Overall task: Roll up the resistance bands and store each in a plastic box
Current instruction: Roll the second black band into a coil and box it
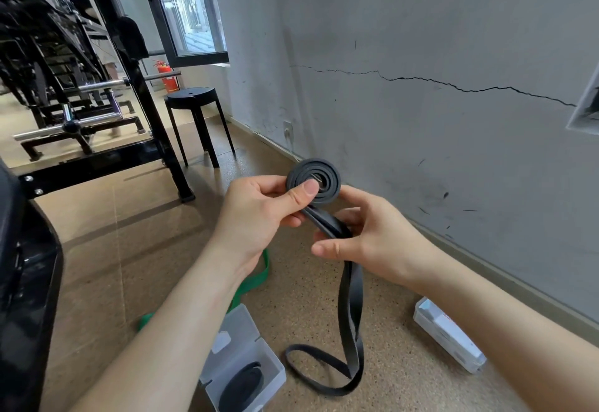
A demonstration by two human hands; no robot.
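My left hand (259,210) pinches the coiled part of a black resistance band (351,314), thumb pressed on the coil's face. My right hand (372,236) holds the band's loose length just below the coil, with the fingers curled around it. The rest of the band hangs down and loops on the floor. An open clear plastic box (241,347) lies on the floor below my left arm, with a rolled black band (241,385) inside. A green band (256,282) lies on the floor, partly hidden by my left arm. A closed plastic box (449,335) lies at the right.
A grey cracked wall (421,87) runs along the right. A black stool (194,113) stands ahead by the wall. Black gym equipment (81,103) with steel bars fills the left side. A dark object (22,282) sits at the left edge.
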